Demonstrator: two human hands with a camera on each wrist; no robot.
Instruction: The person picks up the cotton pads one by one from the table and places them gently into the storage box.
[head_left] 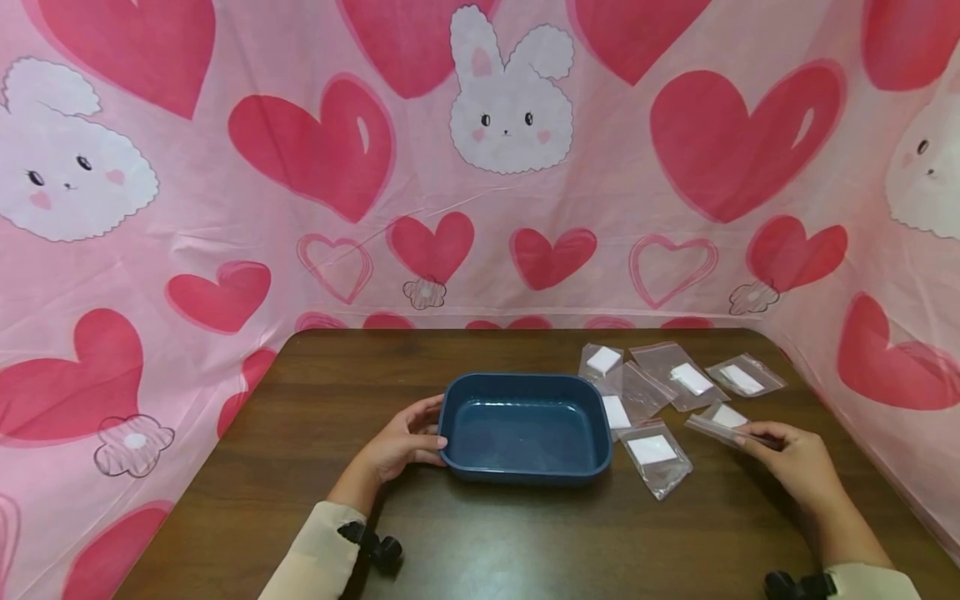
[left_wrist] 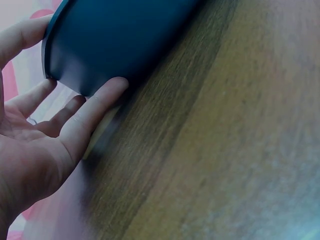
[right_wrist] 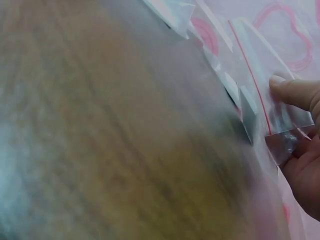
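A dark blue plastic tub (head_left: 525,477) sits on the wooden table, with nothing in it. My left hand (head_left: 405,446) holds its left end, thumb at the rim and fingers spread against the outer wall; the same wall (left_wrist: 115,45) fills the upper left wrist view. On the right, my right hand (head_left: 795,462) pinches a clear zip bag (head_left: 716,427) between thumb and fingers. A white piece (head_left: 729,415) shows in that bag. In the right wrist view the bag (right_wrist: 260,70) has a red line along its seal.
Several similar bags lie right of the tub: one at its front right corner (head_left: 663,471), one behind (head_left: 686,379), another at the far right (head_left: 746,377). A pink heart-print cloth (head_left: 525,200) surrounds the table (head_left: 510,542). Dark wrist mounts (head_left: 375,546) sit on both sleeves.
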